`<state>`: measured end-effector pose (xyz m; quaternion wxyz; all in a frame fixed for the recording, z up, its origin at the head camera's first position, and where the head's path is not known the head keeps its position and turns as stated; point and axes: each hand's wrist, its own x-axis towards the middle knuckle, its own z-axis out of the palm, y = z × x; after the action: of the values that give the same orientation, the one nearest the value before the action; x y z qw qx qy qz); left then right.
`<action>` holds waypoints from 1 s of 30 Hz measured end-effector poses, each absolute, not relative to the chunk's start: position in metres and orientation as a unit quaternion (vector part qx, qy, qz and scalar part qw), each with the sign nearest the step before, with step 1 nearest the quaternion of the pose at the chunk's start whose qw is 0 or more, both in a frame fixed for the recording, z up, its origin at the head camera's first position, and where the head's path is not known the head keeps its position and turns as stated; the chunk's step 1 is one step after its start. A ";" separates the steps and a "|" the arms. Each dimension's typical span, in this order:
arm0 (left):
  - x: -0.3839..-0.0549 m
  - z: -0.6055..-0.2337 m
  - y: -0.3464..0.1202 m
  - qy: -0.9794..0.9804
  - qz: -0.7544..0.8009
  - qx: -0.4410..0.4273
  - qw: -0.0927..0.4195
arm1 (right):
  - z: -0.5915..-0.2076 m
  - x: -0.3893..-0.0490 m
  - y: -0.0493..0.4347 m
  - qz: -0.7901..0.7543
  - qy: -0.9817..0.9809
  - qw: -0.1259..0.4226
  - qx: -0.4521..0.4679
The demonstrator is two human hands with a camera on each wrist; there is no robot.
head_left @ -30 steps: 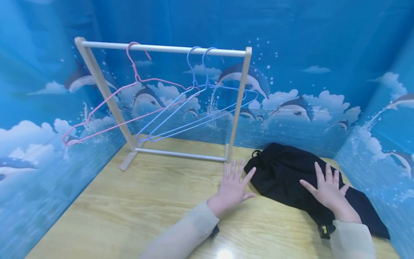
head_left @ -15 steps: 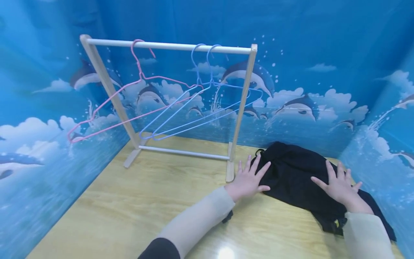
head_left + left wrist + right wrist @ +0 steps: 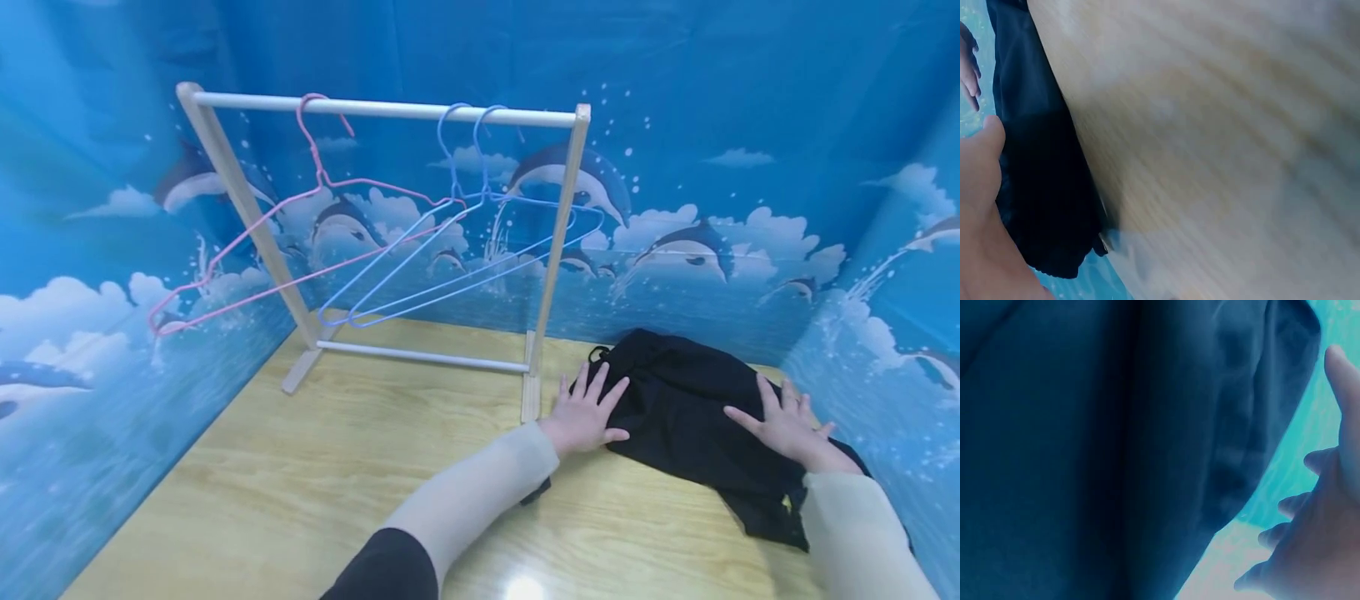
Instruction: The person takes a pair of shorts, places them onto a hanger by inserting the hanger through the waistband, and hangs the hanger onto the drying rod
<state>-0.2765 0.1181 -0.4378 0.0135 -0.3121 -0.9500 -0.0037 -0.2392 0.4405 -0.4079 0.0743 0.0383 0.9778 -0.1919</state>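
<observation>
Head view: the cloth (image 3: 682, 408) runs lengthwise from the left hand (image 3: 588, 417) towards near right, beneath the right hand (image 3: 789, 432), both spread and empty.

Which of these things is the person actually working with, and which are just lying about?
Seemingly in the job, judging by where the hands are:
Black cloth, with the left hand and right hand spread over it

Apparently just about, no hand on them:
Pink hanger and two blue hangers
Rack they hang on
Dolphin-print backdrop
</observation>
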 end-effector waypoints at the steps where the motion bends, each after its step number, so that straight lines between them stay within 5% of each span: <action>1: -0.279 -0.438 0.119 -0.951 -0.004 -0.310 0.015 | -0.408 -0.240 0.443 -0.198 0.976 0.081 0.040; 16: -0.297 -0.432 0.129 -0.952 -0.015 -0.302 -0.039 | -0.423 -0.249 0.460 -0.201 0.972 0.116 0.026; 30: -0.300 -0.442 0.124 -0.963 -0.020 -0.255 -0.081 | -0.443 -0.251 0.469 -0.199 0.975 0.082 -0.051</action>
<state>-0.2998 0.1241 -0.4423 -0.0811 -0.2546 -0.9634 -0.0205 -0.2508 0.4685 -0.4428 0.0817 -0.0508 0.9753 -0.1988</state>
